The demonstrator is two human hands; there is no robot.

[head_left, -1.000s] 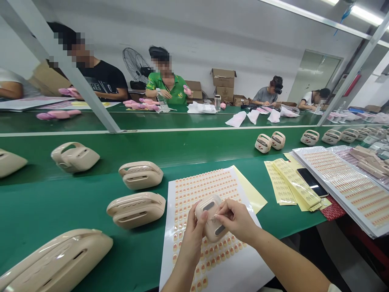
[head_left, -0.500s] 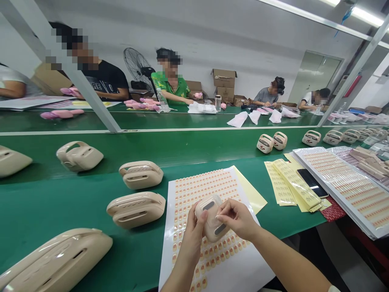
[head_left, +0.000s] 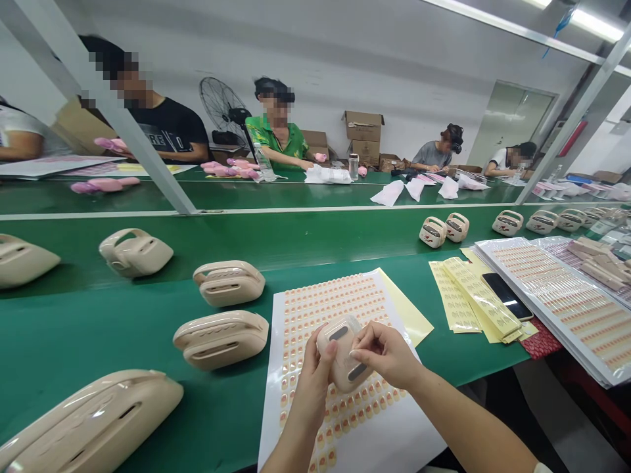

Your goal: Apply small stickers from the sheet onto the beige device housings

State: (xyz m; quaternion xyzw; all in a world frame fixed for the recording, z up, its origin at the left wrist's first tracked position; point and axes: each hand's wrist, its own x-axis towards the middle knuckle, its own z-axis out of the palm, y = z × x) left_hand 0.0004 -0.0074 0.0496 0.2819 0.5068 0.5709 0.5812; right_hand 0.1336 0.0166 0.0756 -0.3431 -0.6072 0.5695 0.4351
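Note:
My left hand (head_left: 315, 368) grips a small cream plastic device (head_left: 340, 387) by its side, thumb on top. The face turned up has two grey strips, one near each end. Fingertips of my right hand (head_left: 387, 355) are pinched together against the middle of that face; whatever is between them is too small to make out. Under both hands lies a white sticker sheet (head_left: 389, 433) with rows of small orange-and-cream stickers. To the left on the green mat stand similar cream devices with handles (head_left: 229, 284), (head_left: 221, 338), and a larger-looking one (head_left: 98, 420) close by.
A green conveyor belt (head_left: 305, 236) carries more cream devices (head_left: 135, 253). On the right lie yellow label sheets (head_left: 476, 302), a phone (head_left: 507, 295) and stacked sticker sheets (head_left: 562, 289). Metal posts (head_left: 133, 138) rise beyond the mat. Several people sit across the line among pink items (head_left: 231, 169).
The devices on the belt have shifted slightly to the right, as have pink and white items on the far belt. My hands and the held device look almost unchanged.

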